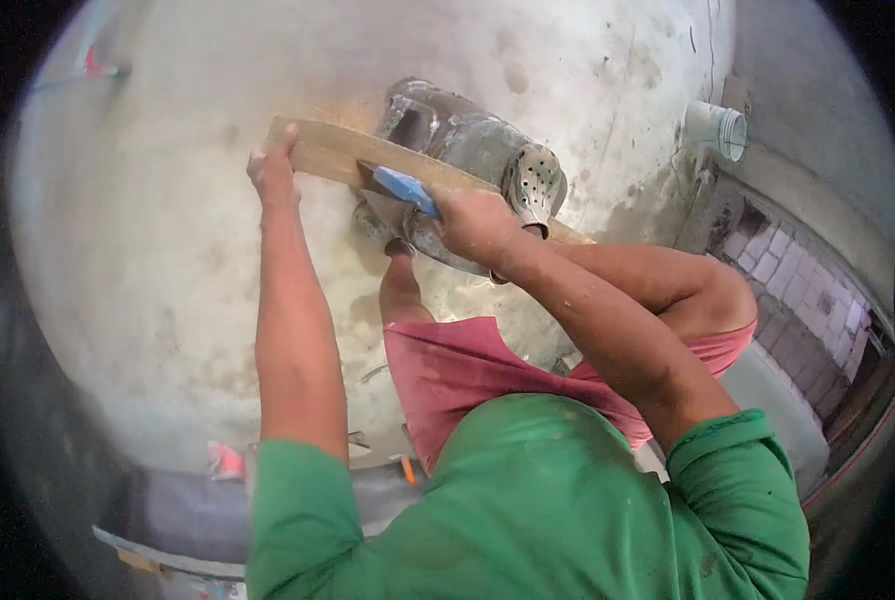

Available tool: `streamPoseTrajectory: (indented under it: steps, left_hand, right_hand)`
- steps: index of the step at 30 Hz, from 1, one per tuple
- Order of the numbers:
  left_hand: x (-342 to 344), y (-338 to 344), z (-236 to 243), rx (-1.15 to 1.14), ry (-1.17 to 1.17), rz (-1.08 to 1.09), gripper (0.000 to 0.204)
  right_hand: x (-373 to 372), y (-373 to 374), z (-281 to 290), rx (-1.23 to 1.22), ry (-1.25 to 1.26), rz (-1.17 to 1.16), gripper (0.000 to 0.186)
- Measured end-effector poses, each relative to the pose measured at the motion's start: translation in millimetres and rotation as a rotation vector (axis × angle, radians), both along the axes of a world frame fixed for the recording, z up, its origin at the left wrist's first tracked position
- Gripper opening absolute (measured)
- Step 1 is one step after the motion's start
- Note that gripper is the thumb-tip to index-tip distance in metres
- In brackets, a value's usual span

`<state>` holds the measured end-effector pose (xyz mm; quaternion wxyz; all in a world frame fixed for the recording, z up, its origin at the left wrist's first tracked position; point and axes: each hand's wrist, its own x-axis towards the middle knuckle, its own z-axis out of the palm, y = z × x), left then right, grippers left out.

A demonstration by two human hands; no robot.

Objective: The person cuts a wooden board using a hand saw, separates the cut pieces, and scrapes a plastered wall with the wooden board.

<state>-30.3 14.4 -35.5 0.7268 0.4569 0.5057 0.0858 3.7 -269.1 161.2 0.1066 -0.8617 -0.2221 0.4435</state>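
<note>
My left hand is closed around the far left end of a long wooden board. My right hand is wrapped around a blue tool with a dark, flat end that lies against the board; its exact kind I cannot make out. The board slants down to the right across a grey, dirty drum-like container lying on its side. A beige clog with holes, on my raised right foot, presses on the board to the right of my right hand.
Stained pale concrete floor spreads around me. A white bucket lies at the far right by the wall, above a block-patterned area. Behind me at the lower left are a dark surface and a small pink item.
</note>
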Motion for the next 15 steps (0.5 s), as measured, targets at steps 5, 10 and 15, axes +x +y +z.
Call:
streamPoseTrajectory:
  steps: [5,10,15]
  left_hand:
    - [2,-3,-1,0.04,0.071,-0.049,0.059]
    - [2,-12,8,0.08,0.077,0.047,0.07]
    - [2,-5,7,0.18,0.106,-0.12,0.065]
  right_hand:
    - [-1,-30,123,0.082,-0.033,-0.076,0.045]
    - [12,1,193,0.018,0.007,-0.088,0.041]
    - [10,42,133,-0.043,-0.039,-0.048,0.038]
